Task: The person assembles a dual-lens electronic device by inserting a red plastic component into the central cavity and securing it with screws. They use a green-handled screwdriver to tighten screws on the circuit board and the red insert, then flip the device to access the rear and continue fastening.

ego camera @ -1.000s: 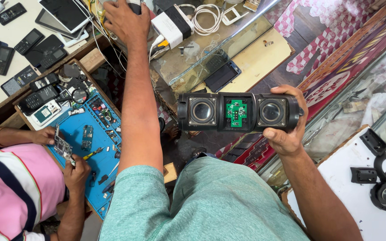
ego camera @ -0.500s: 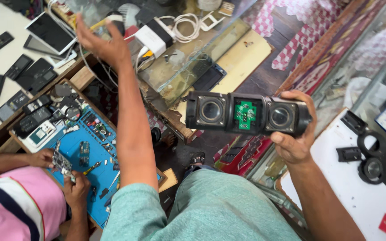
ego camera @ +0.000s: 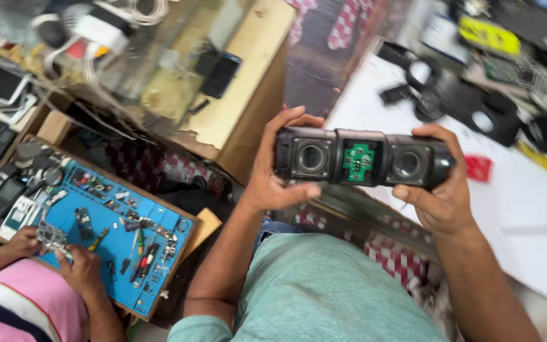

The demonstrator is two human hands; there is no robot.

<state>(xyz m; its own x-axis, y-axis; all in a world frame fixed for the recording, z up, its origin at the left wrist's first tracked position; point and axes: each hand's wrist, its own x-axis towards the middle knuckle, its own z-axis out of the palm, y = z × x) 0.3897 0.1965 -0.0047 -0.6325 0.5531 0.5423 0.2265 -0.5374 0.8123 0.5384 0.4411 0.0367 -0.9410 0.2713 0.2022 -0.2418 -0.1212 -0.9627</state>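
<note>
I hold a black oblong speaker body [ego camera: 362,158] level in front of my chest, its open face toward me. Two round speaker cones flank a small green circuit board [ego camera: 357,161] in its middle. My left hand [ego camera: 273,171] grips the left end, thumb under the front edge. My right hand [ego camera: 441,190] cups the right end from below and behind.
A white table [ego camera: 527,209] at right carries black plastic speaker parts [ego camera: 451,101] and a red tag. A wooden counter [ego camera: 248,107] with phones and cables lies ahead. At lower left another person's hands [ego camera: 64,253] work a circuit board over a blue repair mat [ego camera: 115,234].
My left hand has come back from the cluttered counter and taken hold of the speaker's left end. The view has swung right, toward the white table.
</note>
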